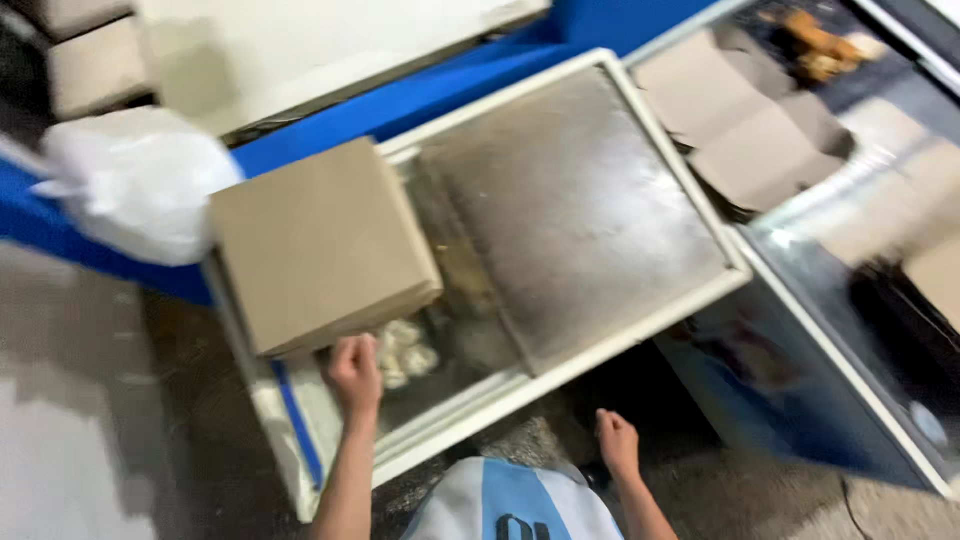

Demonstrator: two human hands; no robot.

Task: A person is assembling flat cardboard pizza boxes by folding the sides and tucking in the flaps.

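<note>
My left hand (354, 375) grips the near edge of a closed brown cardboard box (320, 245), which rests tilted on the left rim of an open chest freezer (560, 375). Pale frozen lumps (405, 350) lie inside the freezer just below the box. A frosted sliding glass lid (580, 210) covers the freezer's right half. My right hand (618, 445) hangs low in front of the freezer's near rim, touching nothing, its fingers loosely curled. The picture is motion-blurred.
A white plastic bag (140, 185) sits on the blue freezer edge at the left. A second glass-topped freezer (850, 250) at the right holds flattened cardboard (740, 120) and dark goods. The floor below is grey concrete (60, 420).
</note>
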